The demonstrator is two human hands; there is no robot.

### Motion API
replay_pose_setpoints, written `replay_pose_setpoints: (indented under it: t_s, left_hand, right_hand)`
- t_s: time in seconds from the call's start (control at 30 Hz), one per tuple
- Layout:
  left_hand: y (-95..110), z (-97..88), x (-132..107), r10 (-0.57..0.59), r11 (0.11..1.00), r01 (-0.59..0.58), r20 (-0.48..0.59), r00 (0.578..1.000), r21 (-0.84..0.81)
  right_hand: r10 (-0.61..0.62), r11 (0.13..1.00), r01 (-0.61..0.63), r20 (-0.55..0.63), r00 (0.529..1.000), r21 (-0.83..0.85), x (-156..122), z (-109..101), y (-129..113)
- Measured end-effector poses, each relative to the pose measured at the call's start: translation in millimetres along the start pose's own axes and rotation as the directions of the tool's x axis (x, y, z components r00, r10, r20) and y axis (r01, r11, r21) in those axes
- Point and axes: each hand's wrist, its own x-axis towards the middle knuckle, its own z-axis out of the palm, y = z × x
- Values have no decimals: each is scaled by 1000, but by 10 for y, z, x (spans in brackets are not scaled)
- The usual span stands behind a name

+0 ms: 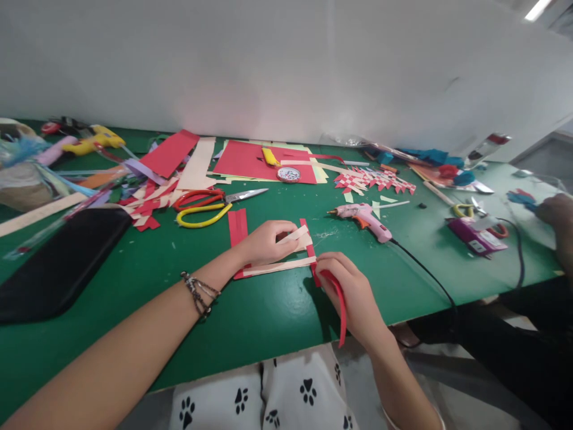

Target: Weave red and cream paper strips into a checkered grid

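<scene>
My left hand [265,242]: fingers curled down, pressing flat on the woven strip piece [286,254], thumb and fingertips pinning cream strips against red ones; not fully closed, more a flat hold. My right hand [353,295]: closed in a pinch on a red paper strip [340,298], which bends in a curve from the weave's right edge down past the table edge toward my lap. Weave sits on the green table [250,310], centre-front, just ahead of me. Materials: thin matte card, long flat strips, red and cream, crossed at right angles. Loose red strips [237,227] lie just left of my left hand. Nearby: scissors w/ red and yellow handles [210,206], blades shut; pink glue gun [364,220] w/ black cord; finished red/cream checker mat [373,179] further back. Another person's hand [555,210] at far right.
</scene>
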Motion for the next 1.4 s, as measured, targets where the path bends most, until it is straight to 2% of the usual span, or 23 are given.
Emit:
replay_pose_setpoints:
  t_s: [0.1,0.7,0.93,1.2,1.4]
  left_hand:
    - [8,-4,0,-8,1000,8,6,1000,-4]
    - [2,8,-11,-2,1000,2,0,1000,-26]
    - [-6,8,-14,-9,999,9,0,1000,-48]
    - [11,9,-18,-9,998,10,9,1000,-60]
    - [-11,12,-11,12,999,-12,8,1000,-38]
  right_hand:
    - [54,998,-53,16,998,-21,-8,29,20]
    - [-66,997,58,159,985,54,113,-4,90]
    - [-161,987,161,287,944,22,245,-75,161]
    - [-146,988,153,368,918,11,245,-116,100]
    - [-187,980,196,413,891,20,308,-185,106]
